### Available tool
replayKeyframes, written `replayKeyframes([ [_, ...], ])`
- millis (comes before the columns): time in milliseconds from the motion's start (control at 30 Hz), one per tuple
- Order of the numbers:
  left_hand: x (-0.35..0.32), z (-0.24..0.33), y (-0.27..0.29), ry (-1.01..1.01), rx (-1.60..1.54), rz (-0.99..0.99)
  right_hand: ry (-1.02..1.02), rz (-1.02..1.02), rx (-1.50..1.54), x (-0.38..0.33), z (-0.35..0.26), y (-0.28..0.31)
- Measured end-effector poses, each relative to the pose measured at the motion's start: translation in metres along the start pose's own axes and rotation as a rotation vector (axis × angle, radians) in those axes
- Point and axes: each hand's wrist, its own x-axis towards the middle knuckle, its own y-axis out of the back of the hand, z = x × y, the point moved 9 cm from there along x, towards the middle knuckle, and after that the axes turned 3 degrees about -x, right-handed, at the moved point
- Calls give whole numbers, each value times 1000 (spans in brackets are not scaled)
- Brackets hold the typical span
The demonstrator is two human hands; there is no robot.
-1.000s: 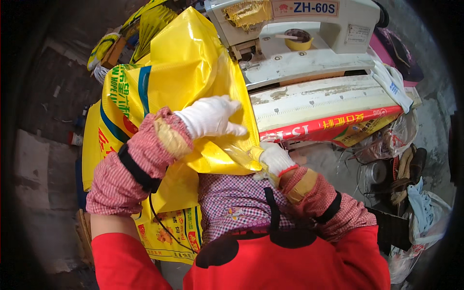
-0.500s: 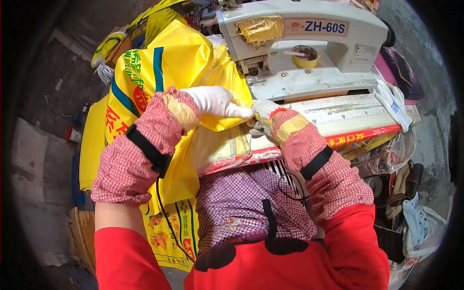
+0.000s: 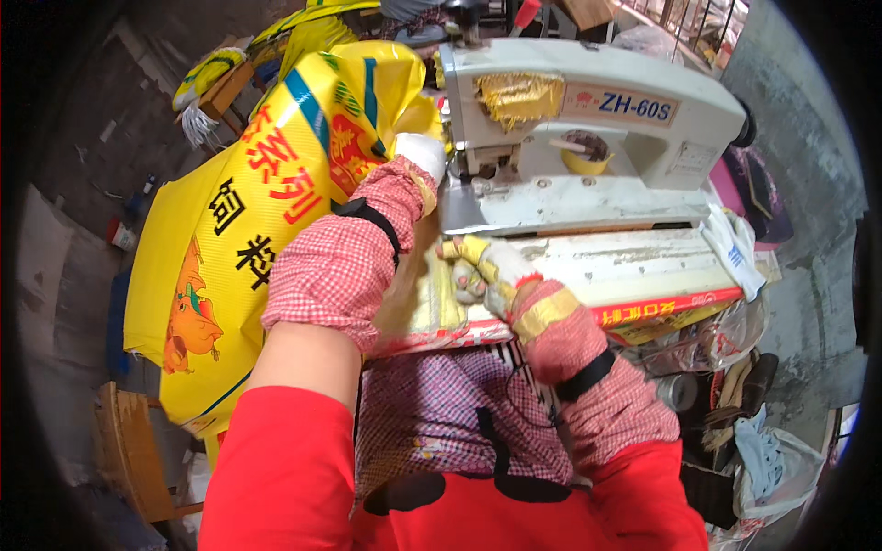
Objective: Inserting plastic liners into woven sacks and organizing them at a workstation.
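Head view | 1 yellow woven sack (image 3: 248, 248), 9 o'clock, draped off bench | 1 left hand (image 3: 421, 156), white glove, 12 o'clock, fingers closed on sack edge by the machine | 1 right hand (image 3: 485, 268), centre, fingers curled, pressing sack flat | 1 grey sewing machine (image 3: 588, 138), 1 o'clock

Sewing machine (image 3: 588, 138) blocks ahead; yellow sack (image 3: 266, 230) crowds left.

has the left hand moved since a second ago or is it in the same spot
Yes. The left hand has moved up the yellow sack toward the sewing machine. Earlier it lay mid-sack, clear of the machine; now its white glove is beside the machine's left end.
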Motion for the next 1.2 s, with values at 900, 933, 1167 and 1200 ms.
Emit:
replayKeyframes([
  [900, -521, -107, -9, 538, -81, 451, 960, -75, -564, -139, -152, -126],
  [933, -529, -97, -17, 552, -142, 447, 992, 124, -642, -136, -160, -119],
  [1167, -565, -68, -49, 741, -317, 249, 1088, 209, -720, -135, -189, -110],
  [1200, -587, -79, -67, 927, -310, 205, 1053, 217, -783, -132, -191, -107],
])
